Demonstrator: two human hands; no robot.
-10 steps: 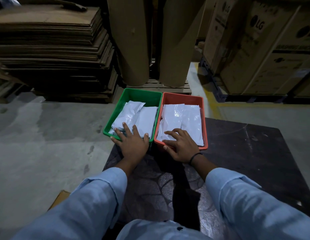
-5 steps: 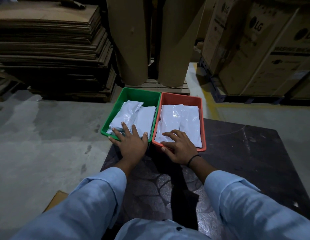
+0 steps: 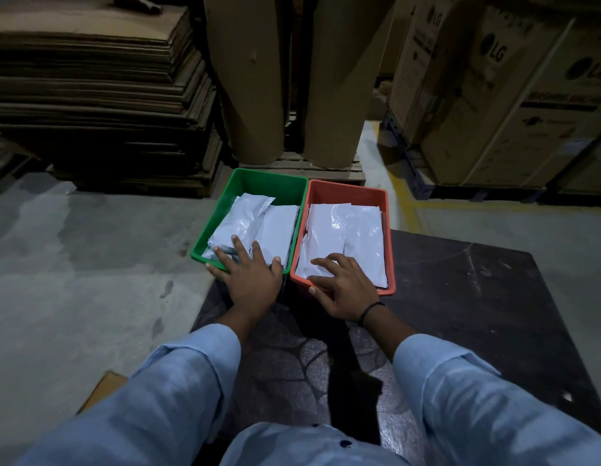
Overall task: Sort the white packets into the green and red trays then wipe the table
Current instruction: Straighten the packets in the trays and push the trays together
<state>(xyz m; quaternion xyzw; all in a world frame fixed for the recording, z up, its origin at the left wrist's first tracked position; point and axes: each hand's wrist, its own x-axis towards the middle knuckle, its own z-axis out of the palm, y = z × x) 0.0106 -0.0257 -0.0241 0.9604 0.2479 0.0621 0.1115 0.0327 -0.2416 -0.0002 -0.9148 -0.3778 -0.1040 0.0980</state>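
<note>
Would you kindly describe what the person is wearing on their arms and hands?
Both arms are in long, loose, light-blue shirt sleeves, the left sleeve and the right sleeve, which end a little short of the wrists. A thin black band circles the right wrist. The left hand and right hand are bare, with no gloves or rings visible.

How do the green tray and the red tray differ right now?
The green tray sits left, the red tray right. The green tray's left packet lies skewed; the red tray's packets lie straight, side by side. The left hand rests on the green tray's near end, the right hand on the red tray's. Both look alike in shape and hold white packets.
</note>
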